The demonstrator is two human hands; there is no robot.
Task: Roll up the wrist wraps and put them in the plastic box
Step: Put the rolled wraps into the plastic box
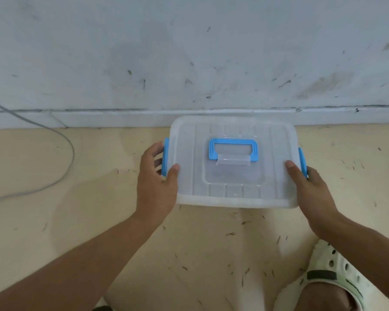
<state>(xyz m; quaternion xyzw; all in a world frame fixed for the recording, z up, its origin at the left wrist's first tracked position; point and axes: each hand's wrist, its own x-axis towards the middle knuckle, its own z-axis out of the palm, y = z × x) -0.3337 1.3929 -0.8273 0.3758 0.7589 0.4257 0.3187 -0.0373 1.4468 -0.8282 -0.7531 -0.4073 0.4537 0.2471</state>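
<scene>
1. Head view, the grip: the left hand (pixel 155 178) grasps the left end of the plastic box (pixel 234 176), its thumb lying on top of the lid (pixel 189 158) near the left edge and its fingers curled round the blue side latch (pixel 166 157).
2. The right hand (pixel 310 187) grasps the right end of the box in the same way, thumb on the lid's top, fingers wrapped down over the edge just beside the other blue latch (pixel 303 161); those fingers are mostly hidden.
3. The box sits in the centre of the frame, lid on, its far edge close against the skirting (pixel 121 117) at the foot of the scuffed wall (pixel 189 52). Whether it rests on the floor (pixel 76 209) or is held just above it cannot be told.
4. A blue carry handle (pixel 233 149) lies flat in the middle of the lid.
5. The box is translucent and cloudy; no contents can be made out through it.
6. A grey cable (pixel 65 140) curves across the floor at the left of the frame, well apart from the box.
7. A pale perforated clog (pixel 330 268) on a foot shows at the lower right.
</scene>
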